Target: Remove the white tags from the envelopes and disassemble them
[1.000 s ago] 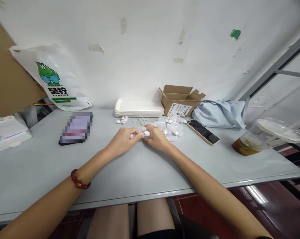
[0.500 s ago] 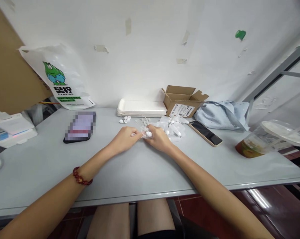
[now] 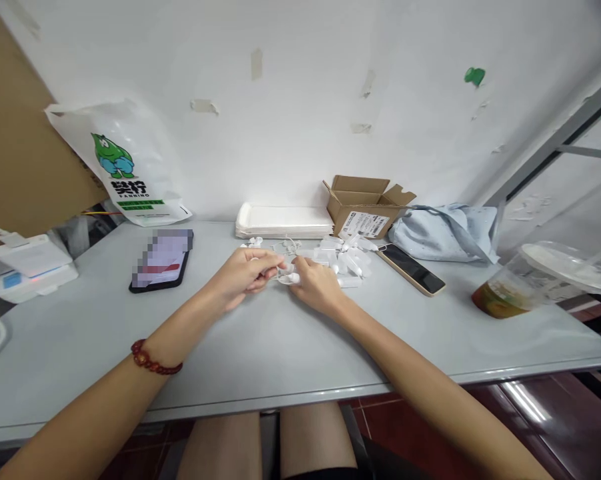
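Over the middle of the table, my left hand point(image 3: 241, 275) is closed in a pinch, its fingertips on a thin whitish loop or strip too small to make out. My right hand point(image 3: 317, 285) is closed around a small translucent plastic bottle whose white tip point(image 3: 293, 277) points left, toward the left fingers. Most of that bottle is hidden under the right hand. Just right of it lies a pile of similar translucent bottles point(image 3: 354, 259) with white tips. Behind my hands are several thin clear loops point(image 3: 291, 245), and small white caps point(image 3: 253, 243) sit behind my left hand.
A stack of white envelopes point(image 3: 285, 221) and an open cardboard box point(image 3: 363, 207) stand against the wall. One phone point(image 3: 163, 260) lies left, another point(image 3: 413, 269) right. A blue cloth bag point(image 3: 443, 233) and a plastic drink cup point(image 3: 518, 287) occupy the right; a white charger point(image 3: 35, 267) sits left.
My left hand has turned and shifted slightly left and up, fingers now curled in a pinch. My right hand stays nearly in place on the bottle. The camera view has tilted slightly.
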`<state>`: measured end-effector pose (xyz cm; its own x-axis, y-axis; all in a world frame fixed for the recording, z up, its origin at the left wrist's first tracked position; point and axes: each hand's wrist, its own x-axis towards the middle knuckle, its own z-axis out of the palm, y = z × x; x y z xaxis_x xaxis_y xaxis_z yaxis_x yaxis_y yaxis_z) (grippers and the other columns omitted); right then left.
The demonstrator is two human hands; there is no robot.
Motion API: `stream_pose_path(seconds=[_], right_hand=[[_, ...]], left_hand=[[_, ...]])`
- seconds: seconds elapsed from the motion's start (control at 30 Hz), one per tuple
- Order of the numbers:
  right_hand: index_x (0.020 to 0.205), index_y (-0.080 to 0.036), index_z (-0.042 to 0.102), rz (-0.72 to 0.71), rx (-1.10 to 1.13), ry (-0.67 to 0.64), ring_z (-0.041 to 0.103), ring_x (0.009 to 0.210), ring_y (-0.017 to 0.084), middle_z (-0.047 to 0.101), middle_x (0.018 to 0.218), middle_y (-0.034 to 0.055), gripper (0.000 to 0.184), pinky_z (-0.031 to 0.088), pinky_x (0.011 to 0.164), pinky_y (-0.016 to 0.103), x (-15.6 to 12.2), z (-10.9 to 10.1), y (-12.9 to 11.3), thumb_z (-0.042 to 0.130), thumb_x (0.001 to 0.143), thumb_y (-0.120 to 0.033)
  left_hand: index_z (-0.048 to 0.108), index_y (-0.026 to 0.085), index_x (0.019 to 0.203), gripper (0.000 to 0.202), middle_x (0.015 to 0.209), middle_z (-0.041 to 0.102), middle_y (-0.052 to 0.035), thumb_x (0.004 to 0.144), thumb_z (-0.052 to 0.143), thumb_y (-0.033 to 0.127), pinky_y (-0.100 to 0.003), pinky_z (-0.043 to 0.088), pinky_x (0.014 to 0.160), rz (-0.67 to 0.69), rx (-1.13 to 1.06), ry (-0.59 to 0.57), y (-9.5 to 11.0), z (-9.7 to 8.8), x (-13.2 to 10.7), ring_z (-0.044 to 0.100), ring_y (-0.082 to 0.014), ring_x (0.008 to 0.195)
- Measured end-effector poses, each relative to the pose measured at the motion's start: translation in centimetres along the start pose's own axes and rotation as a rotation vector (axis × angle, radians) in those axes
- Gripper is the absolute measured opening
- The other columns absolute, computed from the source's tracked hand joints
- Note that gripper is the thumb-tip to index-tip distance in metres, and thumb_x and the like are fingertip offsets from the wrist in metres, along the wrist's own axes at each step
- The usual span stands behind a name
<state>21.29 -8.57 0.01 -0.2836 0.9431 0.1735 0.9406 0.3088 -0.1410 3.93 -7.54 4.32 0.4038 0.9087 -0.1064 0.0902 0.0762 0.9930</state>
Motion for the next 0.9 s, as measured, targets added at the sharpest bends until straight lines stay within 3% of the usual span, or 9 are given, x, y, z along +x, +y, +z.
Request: stream_pose_path(seconds=[0.17, 0.27, 0.57, 0.73, 0.9], right_hand=[[0.105, -0.016, 0.048, -0.005, -0.048, -0.003, 0.062, 0.079, 0.023, 0.063, 0.103, 0.0094, 0.026, 0.031, 0.054, 0.028, -0.4, -0.2, -0.6, 0.044, 0.081, -0.024], [0.103, -0.016, 0.05, -0.027, -0.047, -0.019, 0.062, 0.078, 0.022, 0.063, 0.1, 0.0089, 0.024, 0.029, 0.053, 0.028, -0.6, -0.3, -0.8, 0.043, 0.081, -0.022], [0.098, -0.018, 0.054, -0.044, 0.017, -0.018, 0.061, 0.074, 0.02, 0.065, 0.092, 0.0056, 0.026, 0.02, 0.051, 0.027, -0.7, -0.8, -0.5, 0.05, 0.074, -0.024], [0.102, -0.016, 0.052, 0.003, 0.037, -0.068, 0.062, 0.079, 0.021, 0.065, 0.098, 0.0089, 0.027, 0.024, 0.054, 0.026, -0.6, -1.2, -0.4, 0.051, 0.077, -0.025], [0.107, -0.015, 0.048, 0.01, 0.062, -0.072, 0.062, 0.084, 0.022, 0.064, 0.106, 0.0108, 0.026, 0.027, 0.056, 0.026, -0.6, -0.8, -0.4, 0.047, 0.083, -0.024]], left_hand=[[0.07, 0.02, 0.084, 0.021, 0.065, 0.057, 0.0016, 0.072, 0.066, 0.037, -0.022, 0.036, 0.056, 0.281, 0.546, 0.083, -0.8, 1.1, -0.3, 0.048, -0.0111, 0.06], [0.069, 0.019, 0.088, 0.022, 0.068, 0.062, 0.0005, 0.076, 0.06, 0.034, -0.024, 0.039, 0.062, 0.331, 0.704, 0.006, -1.3, 1.5, -0.4, 0.052, -0.0133, 0.063], [0.068, 0.017, 0.082, 0.022, 0.063, 0.058, 0.0019, 0.075, 0.058, 0.036, -0.022, 0.034, 0.052, 0.275, 0.741, -0.005, -0.9, 1.1, -0.7, 0.045, -0.011, 0.055], [0.069, 0.018, 0.083, 0.022, 0.065, 0.059, 0.0021, 0.074, 0.059, 0.036, -0.023, 0.036, 0.057, 0.276, 0.744, 0.021, -0.8, 0.7, -0.6, 0.048, -0.0114, 0.058], [0.069, 0.019, 0.081, 0.029, 0.075, 0.066, -0.0003, 0.081, 0.051, 0.041, -0.026, 0.04, 0.065, 0.278, 0.74, -0.052, -0.8, 0.7, -0.6, 0.057, -0.0157, 0.072]])
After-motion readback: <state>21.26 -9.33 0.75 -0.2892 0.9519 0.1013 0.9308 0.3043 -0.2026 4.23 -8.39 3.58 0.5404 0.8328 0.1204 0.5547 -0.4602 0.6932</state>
